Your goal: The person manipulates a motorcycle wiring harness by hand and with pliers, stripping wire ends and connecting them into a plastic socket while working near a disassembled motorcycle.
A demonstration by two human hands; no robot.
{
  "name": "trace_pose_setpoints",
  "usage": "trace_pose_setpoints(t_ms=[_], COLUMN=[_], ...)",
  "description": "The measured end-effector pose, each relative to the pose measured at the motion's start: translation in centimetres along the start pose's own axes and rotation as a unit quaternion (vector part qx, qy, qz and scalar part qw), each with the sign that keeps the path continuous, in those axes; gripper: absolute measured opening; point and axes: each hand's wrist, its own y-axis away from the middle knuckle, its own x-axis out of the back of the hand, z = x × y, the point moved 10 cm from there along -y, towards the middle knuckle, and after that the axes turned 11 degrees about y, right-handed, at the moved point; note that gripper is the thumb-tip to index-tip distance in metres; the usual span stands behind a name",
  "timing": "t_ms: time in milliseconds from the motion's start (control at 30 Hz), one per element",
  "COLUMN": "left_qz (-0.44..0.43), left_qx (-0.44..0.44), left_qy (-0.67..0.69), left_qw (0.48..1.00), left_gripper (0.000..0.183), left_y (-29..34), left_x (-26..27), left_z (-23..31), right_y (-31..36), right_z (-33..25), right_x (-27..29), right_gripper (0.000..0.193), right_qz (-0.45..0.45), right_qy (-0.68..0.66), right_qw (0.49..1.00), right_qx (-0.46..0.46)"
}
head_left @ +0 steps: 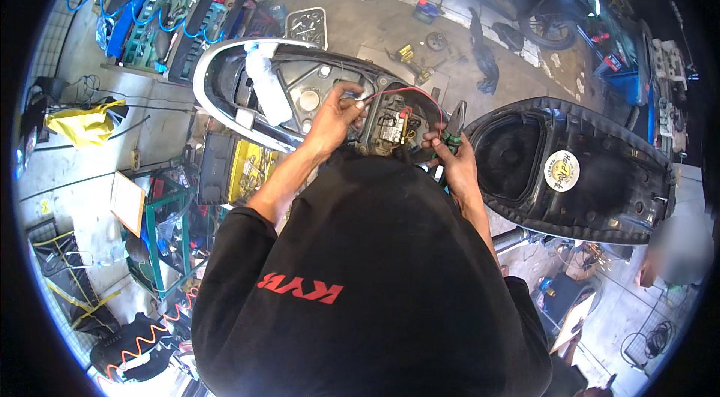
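My left hand (337, 123) is closed, its thumb and fingers pinching one end of a thin red wire (409, 89) above the scooter's body (285, 143). From there the wire arcs right and drops toward my right hand (456, 161). That hand is closed around a green-and-black tool (453, 139) that looks like pliers; its jaws are hard to make out. Between both hands lies an uncovered bay with a battery (391, 129) and several loose wires. A clear plastic bottle (265, 86) rests on the scooter's rear section, left of my left hand.
The scooter's seat (600, 198) is flipped open to the right. A yellow tray of tools (253, 168) is beside the body at left. Beyond it are a parts basket (307, 26), a yellow power drill (409, 59) and a tool cart (169, 18). Another person (679, 251) is at the right edge.
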Motion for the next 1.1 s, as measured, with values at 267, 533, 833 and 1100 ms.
trace_pose_setpoints(t_ms=[267,533,833,1100], left_qz=[-0.132,-0.105,-0.009,-0.105], left_qx=[0.012,-0.339,-0.287,-0.393], left_qy=[0.071,-0.330,-0.163,-0.240], left_qw=[0.989,0.875,0.944,0.881], left_gripper=[0.024,0.016,0.017,0.011], left_y=[2.0,6.5,7.1,8.0], left_x=[-6.5,-9.3,-9.2,-13.8], left_z=[3.7,12.1,15.1,17.0], right_y=[-0.2,1.7,7.6,8.4], right_z=[-4.1,-5.6,-16.5,-20.2], right_x=[1.8,5.2,4.7,0.3], right_gripper=[0.035,0.046,0.063,0.077], right_qz=[0.069,0.184,0.331,0.237], right_qy=[-0.088,0.096,0.417,0.423], right_qw=[0.992,0.968,0.789,0.768], right_qx=[0.052,0.142,0.306,0.419])
